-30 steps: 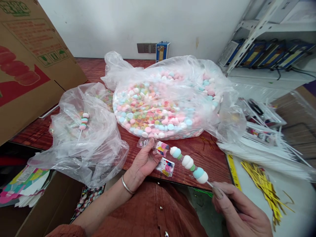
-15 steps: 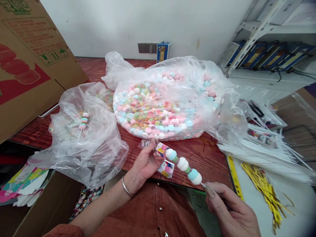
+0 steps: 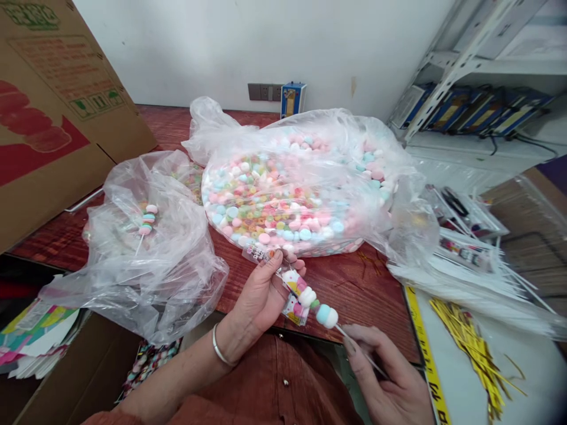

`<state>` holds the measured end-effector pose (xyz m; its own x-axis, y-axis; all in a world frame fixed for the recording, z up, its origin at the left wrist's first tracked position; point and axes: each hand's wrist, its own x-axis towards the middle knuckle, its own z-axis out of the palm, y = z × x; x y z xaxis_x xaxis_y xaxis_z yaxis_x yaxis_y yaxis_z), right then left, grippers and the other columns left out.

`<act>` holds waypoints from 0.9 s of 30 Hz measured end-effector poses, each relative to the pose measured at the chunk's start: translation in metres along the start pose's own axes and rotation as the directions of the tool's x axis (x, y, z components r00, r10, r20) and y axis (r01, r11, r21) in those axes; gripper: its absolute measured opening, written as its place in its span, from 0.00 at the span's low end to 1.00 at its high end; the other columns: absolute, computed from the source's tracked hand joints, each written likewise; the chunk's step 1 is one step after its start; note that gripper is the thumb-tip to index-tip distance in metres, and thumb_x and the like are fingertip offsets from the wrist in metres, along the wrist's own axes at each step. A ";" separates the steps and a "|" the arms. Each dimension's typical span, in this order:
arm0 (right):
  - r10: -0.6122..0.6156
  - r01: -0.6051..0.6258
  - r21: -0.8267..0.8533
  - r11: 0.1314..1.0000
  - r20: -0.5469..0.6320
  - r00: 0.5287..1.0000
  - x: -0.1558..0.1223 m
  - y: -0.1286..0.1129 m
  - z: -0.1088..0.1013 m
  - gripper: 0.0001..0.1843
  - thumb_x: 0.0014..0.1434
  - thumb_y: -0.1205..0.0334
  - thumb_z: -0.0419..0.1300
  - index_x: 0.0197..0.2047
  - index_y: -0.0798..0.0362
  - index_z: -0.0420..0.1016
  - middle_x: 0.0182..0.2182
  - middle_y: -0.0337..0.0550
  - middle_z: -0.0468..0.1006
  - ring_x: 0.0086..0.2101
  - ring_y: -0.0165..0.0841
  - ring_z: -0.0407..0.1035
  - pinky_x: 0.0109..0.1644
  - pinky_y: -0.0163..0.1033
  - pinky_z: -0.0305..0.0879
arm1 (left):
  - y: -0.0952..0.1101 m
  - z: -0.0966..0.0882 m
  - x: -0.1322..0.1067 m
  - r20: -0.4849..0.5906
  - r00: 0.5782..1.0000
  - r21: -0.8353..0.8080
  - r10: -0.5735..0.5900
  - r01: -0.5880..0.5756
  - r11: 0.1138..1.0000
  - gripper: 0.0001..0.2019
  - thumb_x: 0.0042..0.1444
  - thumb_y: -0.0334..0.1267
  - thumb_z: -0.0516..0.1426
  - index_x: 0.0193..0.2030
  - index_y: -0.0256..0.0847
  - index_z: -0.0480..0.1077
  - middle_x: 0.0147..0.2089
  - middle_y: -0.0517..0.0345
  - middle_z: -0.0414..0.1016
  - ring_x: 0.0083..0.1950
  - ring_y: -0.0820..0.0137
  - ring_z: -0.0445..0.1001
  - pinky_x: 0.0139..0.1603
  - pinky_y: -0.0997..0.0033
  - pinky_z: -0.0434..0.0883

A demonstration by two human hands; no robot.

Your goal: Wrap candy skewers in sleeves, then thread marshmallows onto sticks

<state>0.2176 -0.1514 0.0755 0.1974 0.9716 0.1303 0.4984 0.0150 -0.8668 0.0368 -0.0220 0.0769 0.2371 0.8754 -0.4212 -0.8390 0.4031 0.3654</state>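
My left hand (image 3: 261,292) pinches a small clear printed wrapper bag (image 3: 290,289) at the table's near edge. My right hand (image 3: 385,383) grips the thin stick of a marshmallow skewer (image 3: 321,310) of white and blue pieces. The skewer's upper part sits inside the wrapper; the lower blue-and-white piece and the stick are outside. Just behind lies a big clear plastic bag of pastel candies (image 3: 287,195) on the red-brown table (image 3: 367,289).
A smaller crumpled plastic bag (image 3: 146,248) holding a finished skewer lies left. A large cardboard box (image 3: 53,112) stands far left. Clear sleeves and white sticks (image 3: 478,265) and yellow twist ties (image 3: 469,342) lie right. Metal shelving (image 3: 465,88) rises at back right.
My right hand has pushed the skewer up and left into the wrapper held by my left hand; two upper marshmallow groups are now inside it.
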 end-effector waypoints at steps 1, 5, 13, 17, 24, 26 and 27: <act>0.067 -0.068 0.058 0.996 0.025 0.997 0.001 0.000 0.006 0.10 0.62 0.55 0.62 0.41 0.50 0.80 0.34 0.43 0.81 0.34 0.33 0.75 0.39 0.32 0.71 | 0.001 0.004 -0.001 0.007 0.999 -0.030 -0.041 0.041 0.999 0.08 0.53 0.33 0.67 0.36 0.35 0.73 0.34 0.57 0.77 0.36 0.70 0.77 0.43 0.66 0.77; 0.348 -0.444 0.370 0.816 0.300 0.888 0.005 0.001 0.029 0.22 0.65 0.42 0.56 0.38 0.54 0.77 0.17 0.31 0.61 0.17 0.25 0.56 0.19 0.30 0.56 | 0.002 0.016 -0.001 0.049 0.998 -0.073 -0.049 0.052 0.996 0.08 0.57 0.36 0.65 0.39 0.35 0.72 0.30 0.62 0.71 0.31 0.76 0.73 0.42 0.68 0.76; -0.488 0.445 -0.296 0.845 -0.086 0.869 0.022 0.005 0.045 0.08 0.65 0.68 0.58 0.47 0.55 0.75 0.32 0.43 0.78 0.32 0.31 0.73 0.39 0.33 0.66 | 0.003 0.031 0.008 0.002 1.000 -0.035 0.002 -0.002 0.999 0.09 0.57 0.34 0.65 0.37 0.36 0.67 0.29 0.63 0.68 0.28 0.77 0.69 0.36 0.70 0.75; -0.658 0.548 -0.510 0.663 -0.047 0.752 0.028 0.007 0.047 0.10 0.62 0.72 0.61 0.47 0.56 0.76 0.28 0.43 0.79 0.27 0.31 0.70 0.36 0.36 0.63 | 0.003 0.036 0.008 -0.008 1.000 -0.021 -0.016 0.016 1.000 0.08 0.60 0.35 0.62 0.39 0.37 0.67 0.29 0.63 0.68 0.28 0.77 0.69 0.36 0.71 0.74; 0.317 -0.485 0.627 0.610 0.367 0.874 0.027 -0.009 0.050 0.19 0.63 0.45 0.61 0.31 0.53 0.72 0.14 0.26 0.52 0.15 0.21 0.42 0.18 0.30 0.42 | 0.000 0.031 0.008 0.135 0.990 -0.012 -0.045 0.047 0.999 0.12 0.61 0.44 0.61 0.39 0.37 0.68 0.28 0.65 0.67 0.27 0.77 0.68 0.42 0.68 0.74; 0.321 -0.643 0.690 0.332 0.558 0.765 0.028 -0.015 0.053 0.19 0.61 0.44 0.62 0.32 0.53 0.72 0.14 0.22 0.47 0.14 0.19 0.35 0.17 0.29 0.39 | -0.005 0.030 0.007 0.176 0.984 0.002 -0.038 0.038 0.999 0.11 0.61 0.44 0.61 0.39 0.37 0.68 0.27 0.65 0.67 0.28 0.77 0.69 0.43 0.68 0.74; 0.300 -0.669 0.695 0.264 0.600 0.741 0.028 -0.017 0.056 0.19 0.60 0.44 0.63 0.33 0.52 0.72 0.14 0.21 0.46 0.13 0.19 0.34 0.17 0.29 0.39 | -0.009 0.030 0.006 0.185 0.982 0.020 -0.036 0.033 0.999 0.11 0.61 0.43 0.62 0.39 0.37 0.69 0.27 0.65 0.67 0.28 0.77 0.69 0.44 0.68 0.74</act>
<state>0.1674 -0.1110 0.0668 -0.2103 0.8666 -0.4526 -0.5873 -0.4821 -0.6501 0.0603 -0.0125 0.0959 0.3533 0.8947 -0.2732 -0.8210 0.4366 0.3679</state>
